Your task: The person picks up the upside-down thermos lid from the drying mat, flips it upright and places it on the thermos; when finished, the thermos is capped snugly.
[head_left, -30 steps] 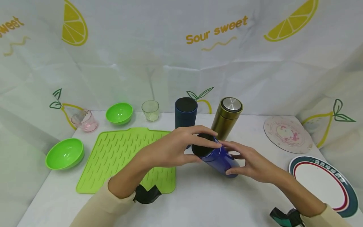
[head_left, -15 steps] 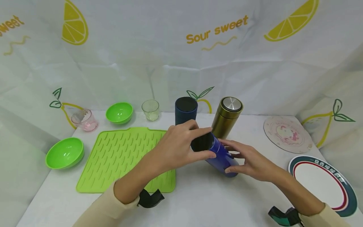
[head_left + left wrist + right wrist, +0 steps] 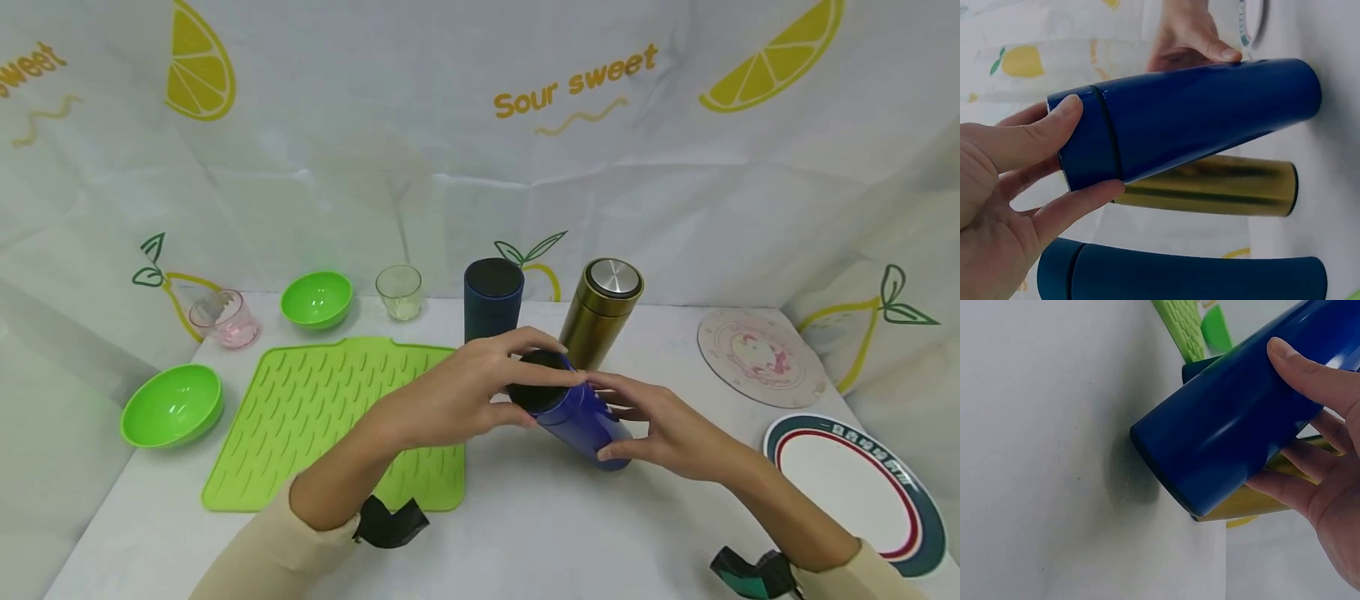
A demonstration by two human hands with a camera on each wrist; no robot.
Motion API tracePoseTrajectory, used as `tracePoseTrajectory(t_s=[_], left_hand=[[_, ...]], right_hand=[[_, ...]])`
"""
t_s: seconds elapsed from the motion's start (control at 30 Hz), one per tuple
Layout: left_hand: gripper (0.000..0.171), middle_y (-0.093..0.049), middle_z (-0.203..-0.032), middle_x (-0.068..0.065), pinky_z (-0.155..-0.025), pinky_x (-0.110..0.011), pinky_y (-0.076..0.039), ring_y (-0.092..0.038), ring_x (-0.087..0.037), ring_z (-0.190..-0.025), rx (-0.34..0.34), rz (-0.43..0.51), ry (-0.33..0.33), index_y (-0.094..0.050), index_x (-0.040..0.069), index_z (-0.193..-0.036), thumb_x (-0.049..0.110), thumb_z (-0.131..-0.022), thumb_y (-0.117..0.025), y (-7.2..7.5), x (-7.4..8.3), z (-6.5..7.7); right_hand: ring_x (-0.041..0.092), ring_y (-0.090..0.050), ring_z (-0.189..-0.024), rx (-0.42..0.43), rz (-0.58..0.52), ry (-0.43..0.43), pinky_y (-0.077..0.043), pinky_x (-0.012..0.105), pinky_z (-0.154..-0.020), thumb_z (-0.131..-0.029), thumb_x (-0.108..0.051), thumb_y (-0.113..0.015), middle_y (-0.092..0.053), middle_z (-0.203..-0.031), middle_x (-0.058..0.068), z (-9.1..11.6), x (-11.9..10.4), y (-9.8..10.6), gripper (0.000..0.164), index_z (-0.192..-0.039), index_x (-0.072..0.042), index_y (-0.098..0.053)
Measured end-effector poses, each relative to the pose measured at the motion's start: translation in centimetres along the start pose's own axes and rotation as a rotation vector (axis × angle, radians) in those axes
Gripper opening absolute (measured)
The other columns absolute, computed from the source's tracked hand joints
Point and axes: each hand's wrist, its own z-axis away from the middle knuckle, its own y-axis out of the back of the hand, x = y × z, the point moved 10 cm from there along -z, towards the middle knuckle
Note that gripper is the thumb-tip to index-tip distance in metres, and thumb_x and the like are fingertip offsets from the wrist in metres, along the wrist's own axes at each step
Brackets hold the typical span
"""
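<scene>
A glossy blue thermos bottle (image 3: 581,423) leans to the left over the table, its dark-topped lid end raised. Around the lid (image 3: 1088,140) curl the thumb and fingers of my left hand (image 3: 457,392). My right hand (image 3: 663,429) holds the body lower down, thumb on the near side and fingers on the far side, as the right wrist view shows. A thin dark seam separates lid and body in the left wrist view. Whether the bottle's base (image 3: 1166,478) touches the table cannot be told. Behind it stand a dark blue bottle (image 3: 491,308) and a gold bottle (image 3: 596,321).
A green ridged mat (image 3: 315,417) lies left of the hands. Beyond and beside it are two green bowls (image 3: 171,408), a pink glass (image 3: 228,321) and a clear glass (image 3: 399,293). On the right lie a pink-patterned disc (image 3: 757,354) and a teal-rimmed plate (image 3: 847,492).
My left hand turned on the lid, its thumb crossing to the right half a second ago, and has now swung back. The bottle and my right hand have stayed almost in place.
</scene>
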Motion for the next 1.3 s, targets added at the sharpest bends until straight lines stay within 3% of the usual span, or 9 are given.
tracePoseTrajectory(t_s=[0.13,0.27,0.4,0.57,0.77,1.03,1.3], left_hand=[[0.057,-0.056,-0.146,-0.004,-0.105,-0.025,-0.053,-0.053,-0.018,-0.138,-0.010,0.009,-0.018,-0.066,0.021,-0.137,0.008,-0.084,-0.082,0.01,0.08,-0.06],[0.058,-0.053,-0.152,-0.005,-0.105,-0.028,-0.055,-0.049,-0.019,-0.143,-0.009,0.002,0.036,-0.065,0.024,-0.139,0.006,-0.086,-0.080,-0.04,-0.13,0.03],[0.059,-0.052,-0.151,-0.008,-0.090,-0.023,-0.060,-0.057,-0.021,-0.134,0.021,-0.020,0.121,-0.064,0.025,-0.140,0.019,-0.085,-0.084,0.03,-0.40,0.25],[0.060,-0.064,-0.133,-0.006,-0.075,-0.015,-0.057,-0.066,-0.015,-0.108,0.100,-0.054,0.182,-0.068,0.023,-0.136,0.035,-0.080,-0.087,0.43,-0.63,0.22],[0.056,-0.066,-0.133,-0.006,-0.075,-0.017,-0.055,-0.065,-0.017,-0.117,0.097,-0.034,0.117,-0.071,0.021,-0.132,0.026,-0.078,-0.089,0.57,-0.29,-0.06],[0.055,-0.064,-0.138,-0.003,-0.104,-0.024,-0.053,-0.061,-0.017,-0.130,0.015,-0.010,-0.040,-0.073,0.022,-0.129,0.017,-0.076,-0.090,0.20,0.32,-0.09],[0.054,-0.064,-0.139,-0.002,-0.103,-0.023,-0.052,-0.059,-0.015,-0.132,-0.030,0.046,-0.032,-0.075,0.024,-0.126,0.013,-0.075,-0.090,-0.05,0.04,-0.13]], right_hand=[[0.047,-0.061,-0.127,0.002,-0.010,-0.009,-0.060,0.048,-0.095,-0.084,-0.021,-0.084,-0.051,-0.152,0.023,0.07,0.20,0.00,0.083,-0.155,-0.014,-0.040],[0.050,-0.060,-0.126,0.012,-0.018,-0.017,-0.060,0.048,-0.093,-0.084,-0.021,-0.084,-0.051,-0.152,0.025,0.06,0.07,-0.02,0.083,-0.155,-0.013,-0.040],[0.051,-0.060,-0.126,0.013,-0.020,-0.029,-0.060,0.048,-0.093,-0.085,-0.023,-0.083,-0.051,-0.152,0.024,0.04,-0.15,-0.13,0.083,-0.155,-0.013,-0.040],[0.049,-0.061,-0.126,0.016,-0.012,-0.027,-0.061,0.047,-0.094,-0.084,-0.023,-0.084,-0.052,-0.151,0.022,0.00,-0.29,-0.11,0.082,-0.154,-0.013,-0.041],[0.047,-0.062,-0.125,0.016,-0.002,-0.004,-0.061,0.045,-0.093,-0.084,-0.023,-0.085,-0.054,-0.150,0.022,-0.06,-0.27,-0.02,0.082,-0.153,-0.012,-0.043],[0.043,-0.063,-0.125,-0.027,-0.015,-0.012,-0.061,0.045,-0.094,-0.082,-0.026,-0.086,-0.056,-0.149,0.021,-0.01,0.08,-0.16,0.083,-0.153,-0.015,-0.044],[0.041,-0.064,-0.125,-0.050,-0.003,-0.015,-0.060,0.045,-0.095,-0.082,-0.027,-0.085,-0.057,-0.149,0.018,-0.06,0.14,-0.25,0.083,-0.153,-0.015,-0.044]])
